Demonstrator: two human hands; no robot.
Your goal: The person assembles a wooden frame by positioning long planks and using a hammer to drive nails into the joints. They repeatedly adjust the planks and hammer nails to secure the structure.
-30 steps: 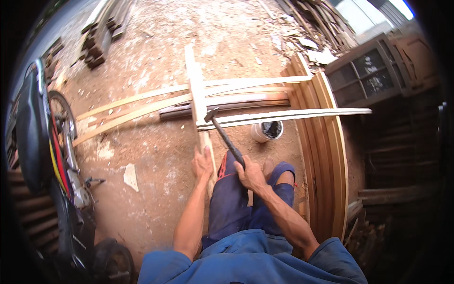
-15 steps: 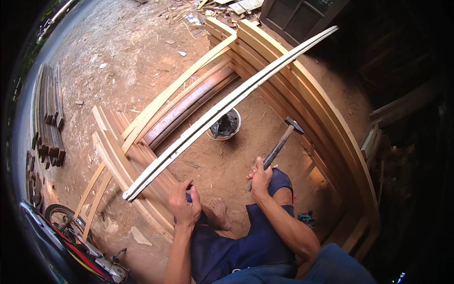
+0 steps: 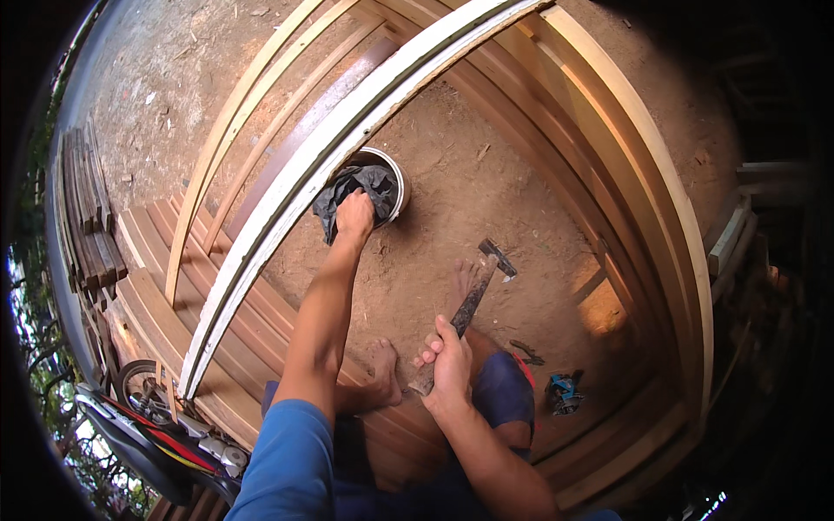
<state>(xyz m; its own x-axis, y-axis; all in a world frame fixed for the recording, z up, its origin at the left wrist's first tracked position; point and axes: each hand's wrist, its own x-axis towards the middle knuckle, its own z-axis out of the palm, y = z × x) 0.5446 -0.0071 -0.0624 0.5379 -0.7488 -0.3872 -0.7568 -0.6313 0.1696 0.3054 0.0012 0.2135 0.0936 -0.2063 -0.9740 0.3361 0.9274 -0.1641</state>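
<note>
My left hand (image 3: pixel 354 213) is down at the mouth of a white bucket (image 3: pixel 401 187), its fingers curled into a crumpled black plastic bag (image 3: pixel 327 211) there. What those fingers hold is hidden. In my right hand (image 3: pixel 447 365) is a hammer (image 3: pixel 470 306), gripped near the end of its worn dark handle, with the metal head pointing up and away from me. A white-painted wooden strip (image 3: pixel 287 195) with a dark groove lies slanting across the stacked boards, passing over the bucket's left side.
Long wooden boards (image 3: pixel 643 130) stand on edge at my right; more boards (image 3: pixel 252 295) lie at my left. A blue tool (image 3: pixel 565 393) rests on the dirt floor near my right knee. Left are a timber pile (image 3: pixel 87 208) and a motorbike (image 3: pixel 174 443).
My left hand has moved from near my knee forward into the bucket. My right hand, still holding the hammer, has come slightly down and left. The view has shifted closer over the bucket.
</note>
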